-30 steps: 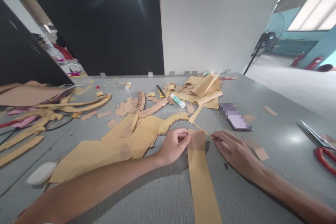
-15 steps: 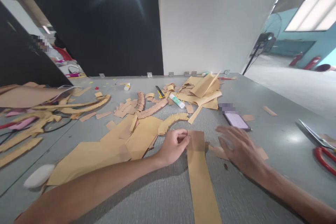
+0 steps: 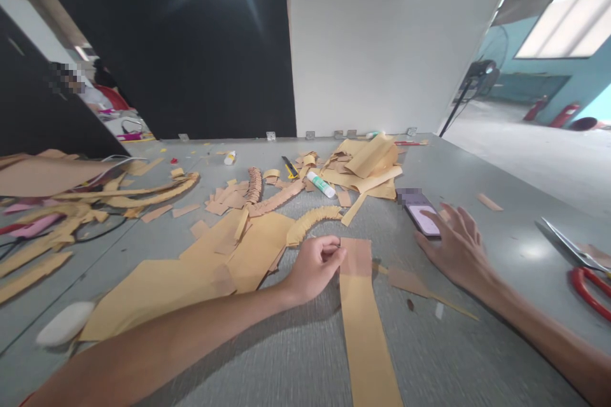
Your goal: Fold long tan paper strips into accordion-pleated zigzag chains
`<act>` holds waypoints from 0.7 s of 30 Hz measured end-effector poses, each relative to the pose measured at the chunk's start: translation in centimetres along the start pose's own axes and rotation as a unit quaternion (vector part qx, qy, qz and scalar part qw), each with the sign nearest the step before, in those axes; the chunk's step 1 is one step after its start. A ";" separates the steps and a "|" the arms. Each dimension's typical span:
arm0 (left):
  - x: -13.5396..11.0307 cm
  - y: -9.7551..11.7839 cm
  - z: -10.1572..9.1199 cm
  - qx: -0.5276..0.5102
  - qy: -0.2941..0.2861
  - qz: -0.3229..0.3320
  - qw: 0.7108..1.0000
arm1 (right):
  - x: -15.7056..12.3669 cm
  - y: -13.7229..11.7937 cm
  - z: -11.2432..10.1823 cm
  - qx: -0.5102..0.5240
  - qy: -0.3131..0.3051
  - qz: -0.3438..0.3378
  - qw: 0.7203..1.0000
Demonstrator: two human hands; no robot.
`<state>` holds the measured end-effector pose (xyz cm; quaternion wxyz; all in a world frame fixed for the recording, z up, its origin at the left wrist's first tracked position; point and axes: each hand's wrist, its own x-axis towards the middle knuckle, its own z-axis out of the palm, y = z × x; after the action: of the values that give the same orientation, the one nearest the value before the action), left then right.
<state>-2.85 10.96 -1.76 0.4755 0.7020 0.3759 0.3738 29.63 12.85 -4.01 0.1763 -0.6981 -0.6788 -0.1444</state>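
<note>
A long tan paper strip (image 3: 365, 324) lies on the grey table (image 3: 477, 343), running from the near edge up to a folded end. My left hand (image 3: 315, 265) is closed in a pinch on the left edge of that folded end, where a pleated paper band (image 3: 310, 219) curves away. My right hand (image 3: 456, 245) lies further right with fingers spread, its fingertips on or right beside a phone (image 3: 422, 215) with a lit screen. It holds nothing. A small tan scrap (image 3: 405, 280) lies between the two hands.
Red-handled scissors (image 3: 585, 264) lie at the right edge. A glue stick (image 3: 321, 183), a yellow utility knife (image 3: 289, 167) and heaps of tan paper offcuts (image 3: 367, 168) cover the far middle. Large tan sheets (image 3: 191, 267) and a white lump (image 3: 64, 324) lie left. Another person sits far left behind black partitions.
My right hand left the folded end of the strip and moved right and away to the phone, opening its fingers. My left hand stayed pinched on the strip.
</note>
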 end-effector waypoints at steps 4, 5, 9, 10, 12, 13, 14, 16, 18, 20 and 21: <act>0.0 0.1 0.0 0.001 0.002 -0.001 1.000 | 0.0 0.0 -0.1 0.007 0.014 -0.002 1.000; 0.0 0.1 0.0 0.001 0.002 -0.001 1.000 | 0.0 0.0 -0.1 0.009 0.012 -0.001 1.000; 0.0 0.0 0.1 -0.002 0.005 0.000 1.000 | 0.0 0.2 0.0 0.020 0.030 -0.001 0.999; 0.0 0.0 0.1 -0.004 0.007 0.000 1.000 | 0.0 0.2 -0.1 0.020 0.031 -0.003 0.999; 0.0 0.1 0.1 -0.005 0.010 -0.001 1.000 | -0.1 0.1 -0.2 0.016 0.028 0.000 0.999; 0.0 0.1 0.1 -0.004 0.010 -0.003 1.000 | -0.1 0.0 -0.4 0.013 0.026 0.005 1.000; 0.0 0.1 0.1 -0.004 0.010 -0.004 1.000 | -0.1 -0.1 -0.5 0.009 0.023 0.013 1.000; 0.0 0.1 0.0 -0.002 0.006 -0.005 1.000 | -0.1 -0.3 -0.7 0.000 0.012 0.034 0.999; 0.0 0.1 0.0 0.002 0.003 -0.003 1.000 | -0.1 -0.4 -0.8 -0.005 -0.015 0.048 0.999; 0.0 0.1 0.0 0.004 0.003 -0.003 1.000 | -0.1 -0.4 -0.7 -0.004 -0.025 0.056 0.998; 0.0 0.1 -0.1 0.004 0.003 -0.003 1.000 | -0.1 -0.4 -0.7 -0.003 -0.019 0.056 0.998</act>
<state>-2.89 10.90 -1.61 0.4728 0.7013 0.3812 0.3732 29.26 12.46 -3.38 0.1690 -0.7381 -0.6414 -0.1232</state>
